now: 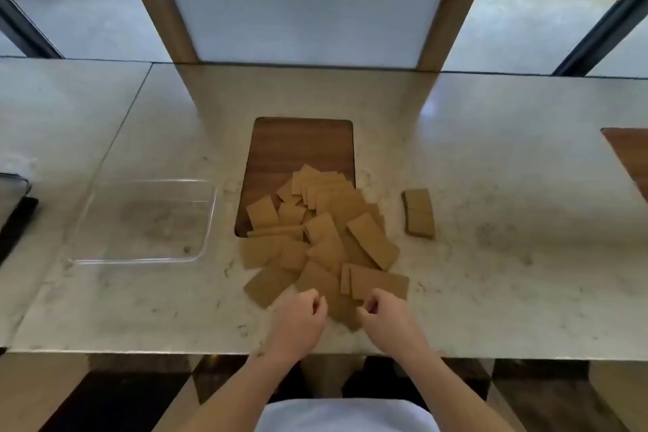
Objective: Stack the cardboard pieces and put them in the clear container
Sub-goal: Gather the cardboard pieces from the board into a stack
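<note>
Dozens of cardboard pieces [326, 238] lie scattered mid-counter [491, 151], both hands' grips curled at the nearest ones, pinch unclear, so square edges before carrying stacks left to the clear container [147, 221].

Both hands' curled fingers [317, 303] hide the near cardboard pieces [342, 309]; a wooden inlay [631, 154] is cut off right.
</note>
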{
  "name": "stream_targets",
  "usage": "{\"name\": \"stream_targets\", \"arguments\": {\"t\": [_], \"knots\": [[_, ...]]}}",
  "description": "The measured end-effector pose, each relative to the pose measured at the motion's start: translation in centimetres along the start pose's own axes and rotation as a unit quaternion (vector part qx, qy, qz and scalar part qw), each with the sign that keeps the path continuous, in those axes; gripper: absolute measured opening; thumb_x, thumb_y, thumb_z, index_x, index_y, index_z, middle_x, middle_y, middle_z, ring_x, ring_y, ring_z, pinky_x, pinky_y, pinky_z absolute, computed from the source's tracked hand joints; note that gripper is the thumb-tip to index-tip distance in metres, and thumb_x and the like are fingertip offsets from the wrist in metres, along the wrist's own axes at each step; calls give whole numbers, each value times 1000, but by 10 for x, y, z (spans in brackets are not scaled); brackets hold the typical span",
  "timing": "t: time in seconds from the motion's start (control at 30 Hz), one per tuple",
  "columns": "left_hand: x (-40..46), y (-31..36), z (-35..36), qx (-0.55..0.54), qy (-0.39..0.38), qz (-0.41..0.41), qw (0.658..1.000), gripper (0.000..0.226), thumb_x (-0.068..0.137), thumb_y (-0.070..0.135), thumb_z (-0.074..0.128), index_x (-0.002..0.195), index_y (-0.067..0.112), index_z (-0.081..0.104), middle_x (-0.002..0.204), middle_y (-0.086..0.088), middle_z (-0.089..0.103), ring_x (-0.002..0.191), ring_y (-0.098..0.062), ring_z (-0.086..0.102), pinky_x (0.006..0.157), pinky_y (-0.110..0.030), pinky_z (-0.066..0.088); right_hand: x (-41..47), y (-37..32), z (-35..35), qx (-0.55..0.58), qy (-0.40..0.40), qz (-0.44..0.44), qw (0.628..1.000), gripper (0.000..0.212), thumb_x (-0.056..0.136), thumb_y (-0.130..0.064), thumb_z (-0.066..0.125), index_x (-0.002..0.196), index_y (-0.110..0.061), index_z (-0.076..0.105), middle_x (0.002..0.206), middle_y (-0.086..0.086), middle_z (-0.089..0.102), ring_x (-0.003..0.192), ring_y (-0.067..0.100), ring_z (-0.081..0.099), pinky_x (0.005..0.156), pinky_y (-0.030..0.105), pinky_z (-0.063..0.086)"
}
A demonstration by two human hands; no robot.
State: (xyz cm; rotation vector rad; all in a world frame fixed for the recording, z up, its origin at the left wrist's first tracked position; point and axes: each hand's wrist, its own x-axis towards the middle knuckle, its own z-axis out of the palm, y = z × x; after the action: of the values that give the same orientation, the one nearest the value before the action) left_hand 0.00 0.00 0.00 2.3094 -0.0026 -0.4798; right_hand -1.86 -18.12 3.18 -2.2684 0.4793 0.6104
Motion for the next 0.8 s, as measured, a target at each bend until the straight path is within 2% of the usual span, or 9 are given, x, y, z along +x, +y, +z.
{"name": "stream_targets", "arguments": {"t": [0.1,0.17,0.27,0.33,0.4,0.5,0.67,0.8], "knots": [[-4,1,14,5,-14,-26,1000,44,102,26,55,62,22,36,56,4,37,48,-7,32,49,-21,34,7,16,0,-16,-7,5,1000,16,94,-26,61,81,-19,57,75,-2,61,66,12,54,57,25,41],[-5,8,18,-3,-22,-31,999,44,101,26,56,62,21,36,55,3,38,49,-9,34,46,-23,29,10,21,-5,-27,-3,-1,1000,14,94,-25,60,81,-21,55,78,-2,59,68,13,53,58,27,42],[-5,21,24,11,-34,-45,998,37,100,27,59,66,19,45,60,1,49,56,-13,45,54,-32,35,17,26,-9,-142,74,-101,982,11,90,-24,62,93,-23,51,99,-2,54,88,17,52,71,29,45],[1,29,27,32,-39,-51,997,27,99,27,60,74,21,51,68,3,58,62,-11,52,55,-28,37,27,27,-10,-236,103,-169,951,34,87,-27,69,116,-20,54,119,5,54,110,26,50,89,36,47],[3,38,30,46,-37,-60,996,19,98,26,61,81,25,53,74,7,61,68,-6,53,54,-23,34,34,27,-9,-298,89,-181,933,56,83,-33,74,131,-21,49,132,6,52,122,31,47,99,45,44],[7,47,33,31,-31,-84,996,11,97,27,61,87,23,57,80,5,63,75,-11,58,60,-27,41,46,27,-9,-328,68,-194,922,61,82,-32,73,135,-22,44,136,5,51,125,32,43,98,47,40],[13,54,34,16,-49,-123,991,8,95,29,61,90,22,60,85,3,66,80,-15,61,70,-34,50,55,30,-11,-326,49,-220,918,55,87,-22,63,137,-19,43,138,4,52,127,30,42,101,47,37],[16,55,37,10,-52,-156,986,12,96,30,61,91,19,60,87,0,66,80,-17,62,71,-37,52,57,31,-12,-314,46,-235,919,53,88,-27,63,137,-19,44,133,3,55,123,28,44,100,45,38]]}}
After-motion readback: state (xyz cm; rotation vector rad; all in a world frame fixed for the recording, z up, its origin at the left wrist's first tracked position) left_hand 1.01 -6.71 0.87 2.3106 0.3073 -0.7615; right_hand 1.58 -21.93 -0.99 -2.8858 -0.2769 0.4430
